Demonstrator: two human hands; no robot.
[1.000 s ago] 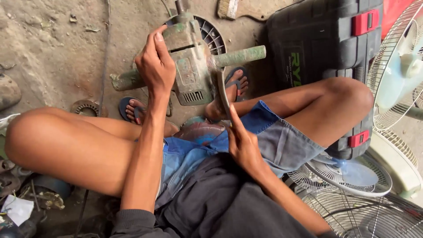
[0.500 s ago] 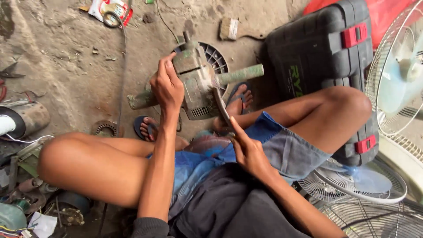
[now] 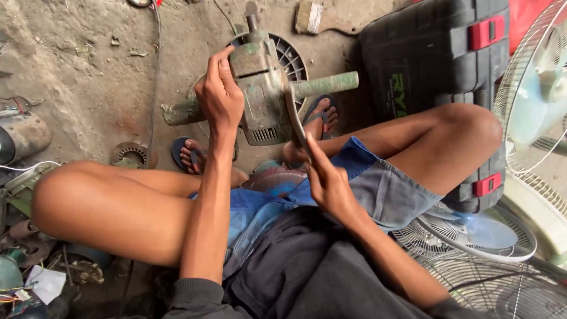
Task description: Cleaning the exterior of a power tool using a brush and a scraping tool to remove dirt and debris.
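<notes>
Since the earlier frame the power tool sits a little more upright and the flat tool has closed in against its right flank; the view has also shifted, leaving less of the floor beyond the tool in sight.

Item 1: worn green power tool (image 3: 263,97), held up in front of the seated person, above the sandalled feet. Its two side handles form the long axis, running left to right and rising slightly to the right.

Item 2: left hand (image 3: 220,97), fingers clamped round the tool body just beside the left handle; this hand carries the weight.

Item 3: right hand (image 3: 328,183), lower and nearer the lap, fingers closed on a thin flat tool (image 3: 295,121) that points up and away, its tip touching the housing's right side below the right handle. The housing lies straight up along the blade from these fingers.

Item 4: surroundings. Round vented cover (image 3: 289,56) on the dirt floor (image 3: 88,71) behind the tool; black carry case (image 3: 431,65) with red latches to the right; fan guards (image 3: 472,236) at lower right; brush (image 3: 316,18) at top.
</notes>
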